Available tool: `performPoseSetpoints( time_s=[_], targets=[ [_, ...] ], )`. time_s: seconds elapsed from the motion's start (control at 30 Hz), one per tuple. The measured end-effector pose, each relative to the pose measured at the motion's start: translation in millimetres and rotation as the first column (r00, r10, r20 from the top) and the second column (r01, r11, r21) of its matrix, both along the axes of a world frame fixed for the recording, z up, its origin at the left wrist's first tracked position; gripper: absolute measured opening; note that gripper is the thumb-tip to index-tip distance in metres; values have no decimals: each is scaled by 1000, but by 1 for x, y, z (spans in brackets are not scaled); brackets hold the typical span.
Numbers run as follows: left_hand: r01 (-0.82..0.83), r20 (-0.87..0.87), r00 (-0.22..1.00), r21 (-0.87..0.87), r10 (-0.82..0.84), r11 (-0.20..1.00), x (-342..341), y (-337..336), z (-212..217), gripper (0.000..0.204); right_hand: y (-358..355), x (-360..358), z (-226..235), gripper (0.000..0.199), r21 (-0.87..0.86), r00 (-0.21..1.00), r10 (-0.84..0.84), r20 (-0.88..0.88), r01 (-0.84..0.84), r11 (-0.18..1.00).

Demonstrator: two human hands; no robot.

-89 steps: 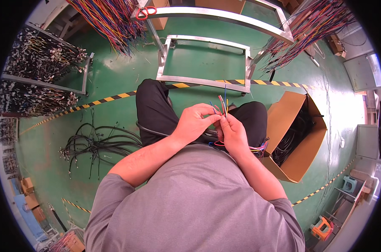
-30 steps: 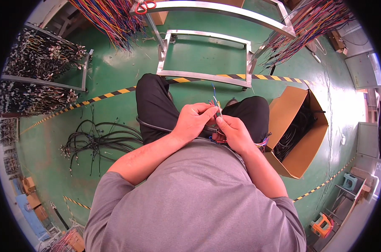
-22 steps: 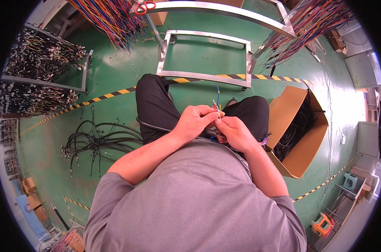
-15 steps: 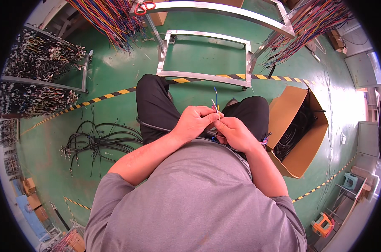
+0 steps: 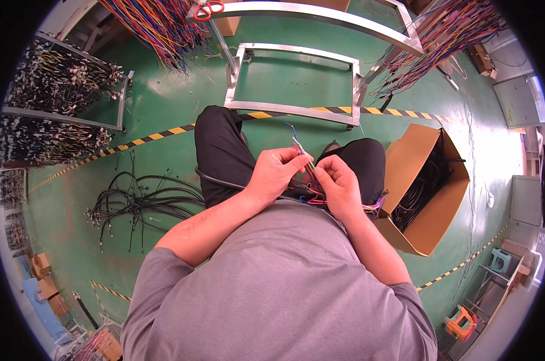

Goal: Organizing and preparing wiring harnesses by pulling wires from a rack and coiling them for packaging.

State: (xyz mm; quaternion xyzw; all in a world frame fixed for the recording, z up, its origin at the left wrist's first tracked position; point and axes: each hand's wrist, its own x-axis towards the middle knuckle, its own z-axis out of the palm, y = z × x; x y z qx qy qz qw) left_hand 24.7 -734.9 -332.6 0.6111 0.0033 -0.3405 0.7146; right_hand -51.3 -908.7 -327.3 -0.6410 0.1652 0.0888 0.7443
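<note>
Above my lap, my left hand (image 5: 278, 173) pinches a small bundle of thin coloured wires (image 5: 301, 146) between thumb and fingers. The loose ends, one of them blue, point up and away from me. Close by on the right, my right hand (image 5: 340, 182) is curled, its thumb and fingertips closed at the lower stretch of the same wires. Below the hands, a black cable sleeve (image 5: 299, 189) lies across my lap, with red wires by its end. More coloured wires (image 5: 375, 205) stick out beside my right wrist. My palms partly hide the bundle.
Black cables (image 5: 141, 200) lie in a heap on the green floor at left. An open cardboard box (image 5: 420, 240) with black cables stands at right. Ahead is a metal frame (image 5: 296, 111), with red-handled scissors (image 5: 209, 10) on top and hanging wire bunches (image 5: 158, 30) beside it.
My right hand has drawn slightly back and right from my left, its fingers more raised. The wire ends have tilted left, and the black sleeve below shows more.
</note>
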Motion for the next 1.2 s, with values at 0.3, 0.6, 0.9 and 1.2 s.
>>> performPoseSetpoints(
  time_s=[0.3, 0.6, 0.9, 1.2],
  targets=[
    [-62, 141, 988, -47, 68, 997, -2, -1, -10, 21, -1, -3, -8, 11, -67, 1000, 11, 7, -10, 998],
    [80, 414, 902, 127, -126, 989, -3, -4, -6, 18, -18, 9, 2, 16, -273, 989, 57, 138, -18, 962],
    [296, 297, 891, 192, -343, 936, -3, -5, 4, 16, -34, 59, 29, 16, 314, 992, 129, 4, -124, 941],
    [312, 187, 922, 158, -339, 937, -4, -5, 7, 22, -25, 48, 17, 11, 36, 983, -19, 184, 12, 999]
  ],
)
